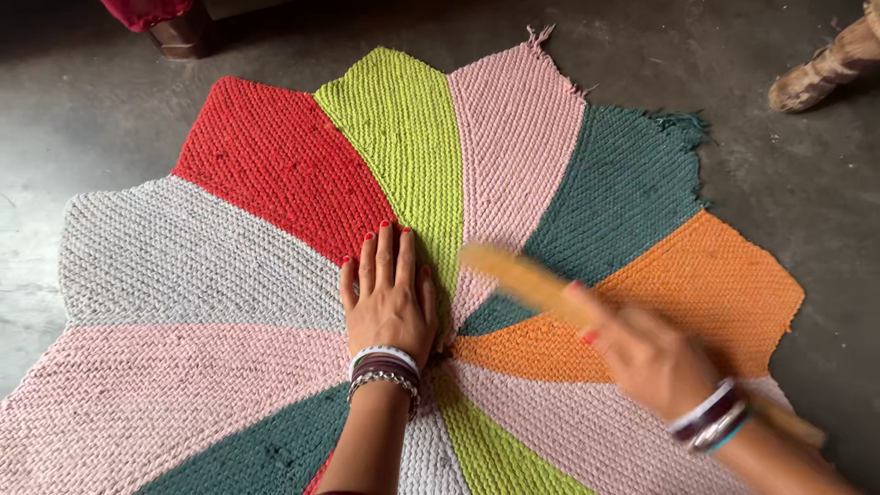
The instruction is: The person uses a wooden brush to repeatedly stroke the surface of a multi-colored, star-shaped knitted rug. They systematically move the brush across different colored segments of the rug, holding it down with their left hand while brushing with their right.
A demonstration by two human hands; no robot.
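Bangles [385, 369] ring the wrist of the left hand [390, 289], which comes up from the bottom centre of the frame and lies flat, palm down and fingers together, on a woven mat [229, 266], just left of the point where its coloured wedges meet. Its fingertips rest where the red wedge [275, 156] meets the lime-green one [403, 128]. To the lower right, the right hand [642, 353] is blurred with motion; it is closed around a long yellowish stick [527, 280], whose free end points toward the middle of the frame, above the pink and teal wedges, while its other end juts out behind the wrist near the bottom right edge. Whether the stick touches the mat cannot be told from the blur. That wrist wears bangles too. The mat spreads like a fan across a dark grey floor [807, 183], with pale grey and pink wedges at left, orange [715, 284] at right, and frayed threads along the teal edge in the upper right. Farther off, at the upper right corner, lies a tan, rope-like bundle [825, 69]; at the top left, a dark wooden furniture leg [179, 37] stands under red cloth.
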